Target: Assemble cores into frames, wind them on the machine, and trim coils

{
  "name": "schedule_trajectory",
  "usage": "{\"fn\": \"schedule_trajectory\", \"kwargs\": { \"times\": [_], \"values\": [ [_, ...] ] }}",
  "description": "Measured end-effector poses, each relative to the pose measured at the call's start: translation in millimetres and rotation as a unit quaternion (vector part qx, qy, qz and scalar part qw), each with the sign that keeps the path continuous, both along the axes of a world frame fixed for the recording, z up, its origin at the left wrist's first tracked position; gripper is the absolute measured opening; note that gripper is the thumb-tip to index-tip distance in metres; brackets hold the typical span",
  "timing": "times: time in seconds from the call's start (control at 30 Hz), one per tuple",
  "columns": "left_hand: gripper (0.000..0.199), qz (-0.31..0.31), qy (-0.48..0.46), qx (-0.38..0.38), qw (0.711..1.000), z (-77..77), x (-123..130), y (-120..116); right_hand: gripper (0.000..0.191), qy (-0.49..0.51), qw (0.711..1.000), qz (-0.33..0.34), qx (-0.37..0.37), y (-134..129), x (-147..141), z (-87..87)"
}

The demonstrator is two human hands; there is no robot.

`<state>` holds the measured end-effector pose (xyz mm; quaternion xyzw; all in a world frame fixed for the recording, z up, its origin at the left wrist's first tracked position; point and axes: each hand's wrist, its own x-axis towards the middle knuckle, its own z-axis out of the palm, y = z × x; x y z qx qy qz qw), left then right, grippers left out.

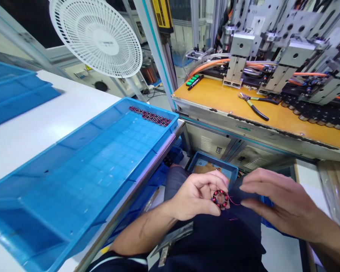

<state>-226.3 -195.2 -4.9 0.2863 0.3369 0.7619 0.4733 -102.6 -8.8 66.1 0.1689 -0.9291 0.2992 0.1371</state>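
Observation:
My left hand (200, 194) pinches a small ring-shaped motor stator (220, 199) between thumb and fingers, above my lap. Red enamelled windings show around the ring on a dark core. Loose thin red wire (234, 203) sticks out from its right side toward my other hand. Just right of the stator, my right hand (280, 204) is open, with a gap between thumb and forefinger. The wire's end comes close to that thumb; whether they touch I cannot tell.
A long blue tray (82, 166) on the left table carries several wound stators (155, 118) in its far corner. A white fan (102, 39) stands behind. Pliers (255, 105) and a black marker (195, 82) lie on the machine's yellow bench. Below is a smaller blue bin (194, 162).

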Motion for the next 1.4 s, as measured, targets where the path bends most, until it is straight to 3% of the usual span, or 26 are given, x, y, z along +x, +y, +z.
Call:
{"fn": "schedule_trajectory", "kwargs": {
  "times": [0.2, 0.5, 0.6, 0.83, 0.9, 1.0, 1.13, 1.4],
  "values": [
    [0.035, -0.063, -0.07, -0.008, 0.996, -1.4, 2.4, 3.5, 0.011, 0.089, 0.994, 0.057, 0.032, -11.6, -13.8, -0.1],
    [0.036, -0.054, -0.07, -0.026, 0.996, -1.1, 2.1, 1.9, 0.012, 0.094, 0.994, 0.061, 0.011, -11.7, -14.6, -4.1],
    [0.035, -0.03, -0.029, -0.025, 0.999, -2.2, 1.1, 2.6, 0.015, 0.11, 0.993, 0.036, -0.024, -14.3, -12.7, -11.0],
    [0.03, 0.1, 0.143, 0.012, 0.985, -6.1, 0.8, 3.1, 0.013, 0.116, 0.978, -0.084, -0.15, -35.0, -10.9, -32.9],
    [0.04, 0.119, 0.169, 0.017, 0.978, -6.1, -0.1, 1.7, 0.014, 0.132, 0.971, -0.107, -0.168, -38.9, -11.4, -37.6],
    [0.056, 0.08, 0.153, -0.013, 0.985, -6.3, -2.3, -2.2, 0.016, 0.155, 0.971, -0.111, -0.143, -39.4, -11.6, -40.4],
    [0.031, 0.002, 0.122, -0.05, 0.991, -8.7, -1.0, -6.6, 0.015, 0.161, 0.975, -0.107, -0.109, -37.4, -9.9, -40.1],
    [0.017, 0.076, 0.108, 0.033, 0.991, -5.5, 5.7, -2.5, 0.014, 0.179, 0.966, -0.161, -0.091, -41.3, -8.1, -44.0]
  ]
}}
